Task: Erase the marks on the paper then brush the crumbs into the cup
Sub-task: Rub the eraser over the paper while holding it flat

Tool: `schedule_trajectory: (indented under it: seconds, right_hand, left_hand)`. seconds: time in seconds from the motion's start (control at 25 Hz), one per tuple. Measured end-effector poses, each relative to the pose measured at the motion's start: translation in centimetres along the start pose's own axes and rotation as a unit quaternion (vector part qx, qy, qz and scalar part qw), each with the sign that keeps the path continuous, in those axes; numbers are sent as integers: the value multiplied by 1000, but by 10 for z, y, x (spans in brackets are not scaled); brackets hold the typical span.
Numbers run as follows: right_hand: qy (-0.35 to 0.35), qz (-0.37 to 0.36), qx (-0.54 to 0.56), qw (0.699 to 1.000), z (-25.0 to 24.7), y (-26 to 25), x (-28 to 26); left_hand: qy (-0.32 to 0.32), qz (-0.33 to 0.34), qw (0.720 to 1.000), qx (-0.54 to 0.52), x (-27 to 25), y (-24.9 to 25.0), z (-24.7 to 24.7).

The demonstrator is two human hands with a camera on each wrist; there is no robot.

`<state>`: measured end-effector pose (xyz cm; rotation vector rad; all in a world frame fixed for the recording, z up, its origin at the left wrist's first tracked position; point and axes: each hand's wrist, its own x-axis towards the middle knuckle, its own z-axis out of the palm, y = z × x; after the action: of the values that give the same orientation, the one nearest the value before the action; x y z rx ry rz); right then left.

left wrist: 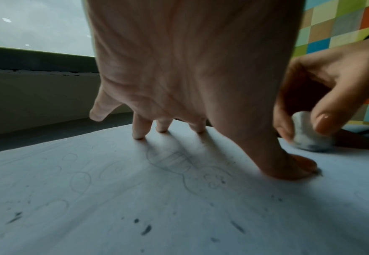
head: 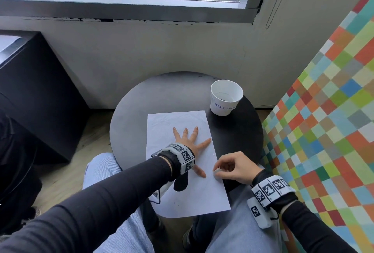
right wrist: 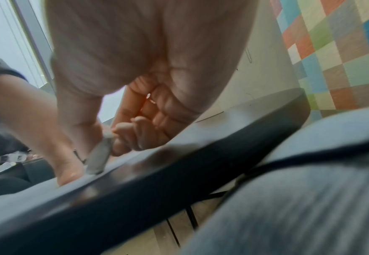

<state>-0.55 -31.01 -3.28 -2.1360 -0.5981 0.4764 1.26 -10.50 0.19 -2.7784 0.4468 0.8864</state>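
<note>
**Eraser at the paper's edge, sheet pinned flat**

While the left hand (head: 187,143) lies spread with straight fingers on the paper (head: 178,120), pressing it to the round dark worktop (head: 129,115), the right hand (head: 235,168) pinches a small white eraser (left wrist: 308,138) between thumb and curled fingers. Eraser: on the sheet's right edge, just beside the left thumb (left wrist: 288,165). Paper: faint pencil outlines under the left palm; dark crumbs (left wrist: 145,230) scattered on the part nearer the person than that hand. Cup (head: 226,97): white, upright, lettered "WASTE", on the worktop beyond the right hand, just off the sheet's far right corner, apart from both hands.
</note>
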Motion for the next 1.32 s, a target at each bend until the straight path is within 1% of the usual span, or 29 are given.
schedule_trajectory:
  seconds: [0.04, 0.16, 0.36, 0.44, 0.52, 0.56, 0.64, 0.68, 0.72, 0.84, 0.88, 0.96, 1.0, 1.04, 1.12, 1.16, 1.28, 1.32]
  right_hand:
    - [3, -5, -3, 1000, 2, -1, 0]
    - [65, -25, 0, 998, 2, -5, 1]
    - [83, -23, -15, 996, 2, -2, 6]
    - [88, -19, -14, 996, 2, -1, 7]
    - [102, -15, -19, 995, 4, -1, 10]
    - [109, -12, -19, 994, 4, 0, 11]
    - [123, -5, -22, 992, 4, -1, 13]
    - [121, -8, -26, 992, 4, -1, 12]
    - [104, -15, -27, 994, 5, -1, 10]
    - [2, -47, -13, 999, 11, -6, 4]
    - [1, -53, -19, 998, 12, -6, 6]
    - [63, -51, -40, 996, 8, -5, 10]
    - [79, -48, -44, 995, 7, -4, 10]
    - [68, -53, -39, 996, 7, -4, 9]
    - [-7, -65, -19, 998, 11, -4, 3]
    - [-17, -65, -17, 998, 11, -5, 3]
    - [58, -54, -38, 996, 6, -1, 6]
    - [48, -55, -38, 997, 5, -1, 5]
  left_hand:
    - [-1, -2, 1000, -1, 1, -1, 0]
    - [-5, -16, 1000, -16, 8, -6, -4]
    - [-3, -46, 998, -34, 19, -16, -15]
    - [16, -23, 1000, -5, 18, -14, -18]
    - [30, 33, 999, 27, 13, -9, -14]
    - [26, 59, 997, 30, 10, -6, -8]
    - [16, 79, 996, 23, 5, -1, 4]
    - [14, 78, 997, 19, 2, 0, 8]
    - [13, 75, 997, 15, 1, 1, 11]
    - [7, 71, 997, 30, -1, 3, 10]
    - [5, 70, 997, 33, -1, 3, 9]
    - [4, 72, 997, 29, -1, 2, 7]
    - [4, 73, 997, 27, -1, 3, 8]
    - [4, 72, 997, 28, -1, 3, 9]
    - [7, 67, 997, 33, -2, 4, 9]
    - [7, 66, 997, 36, -2, 3, 9]
    - [6, 67, 997, 30, -2, 3, 7]
    - [5, 67, 997, 25, -3, 4, 8]
